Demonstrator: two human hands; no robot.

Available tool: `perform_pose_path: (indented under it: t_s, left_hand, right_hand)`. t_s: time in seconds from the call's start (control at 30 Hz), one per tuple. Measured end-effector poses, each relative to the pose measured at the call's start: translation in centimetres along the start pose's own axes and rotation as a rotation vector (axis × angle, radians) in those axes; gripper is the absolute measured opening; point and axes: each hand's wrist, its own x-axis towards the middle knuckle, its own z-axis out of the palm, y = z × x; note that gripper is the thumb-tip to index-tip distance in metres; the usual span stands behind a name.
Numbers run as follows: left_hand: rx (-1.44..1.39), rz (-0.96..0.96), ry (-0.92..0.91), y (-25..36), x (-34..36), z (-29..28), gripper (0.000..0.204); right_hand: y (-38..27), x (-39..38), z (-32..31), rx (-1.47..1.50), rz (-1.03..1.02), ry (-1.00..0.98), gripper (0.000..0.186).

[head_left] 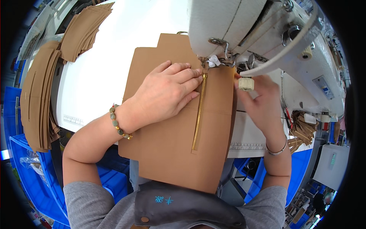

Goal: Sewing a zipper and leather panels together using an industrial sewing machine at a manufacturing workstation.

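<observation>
A brown leather-like panel (171, 152) with a stepped outline lies under the sewing machine head (228, 26). Set into it is a brass zipper (199, 114), its pull near the presser foot (206, 65). My left hand (167, 89) rests flat on the panel, fingers stretched out, tips just beside the zipper's upper end. At the panel's right edge, my right hand (261, 99) has its thumb and bent fingers closed on the border. A cream ribbed knob (246, 83) hides part of those fingers. The panel's near end hangs past the table edge towards my lap.
Stacks of brown cut pieces (38, 95) stand at the left, with another bundle (85, 30) behind. Blue bins (30, 164) flank the white table (95, 76). Brown scraps (303, 126) lie at the right. A curved grey bar (286, 53) crosses above my right hand.
</observation>
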Motion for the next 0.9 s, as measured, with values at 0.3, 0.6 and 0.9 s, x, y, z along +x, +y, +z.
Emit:
perform_pose_path:
  t_s: [0.3,0.6,0.9]
  left_hand:
    - [-0.009,-0.013,0.002,0.1,0.0,-0.2,0.039]
    - [0.006,-0.017,0.023,0.5,0.2,0.0,0.042]
    - [0.025,-0.006,0.02,0.4,0.3,0.1,0.043]
  right_hand:
    - [-0.8,-0.2,4.0,-0.104,-0.205,0.042,0.05]
    - [-0.5,-0.4,4.2,-0.177,-0.219,-0.033,0.064]
    - [-0.6,-0.4,4.0,-0.168,-0.196,-0.044,0.064]
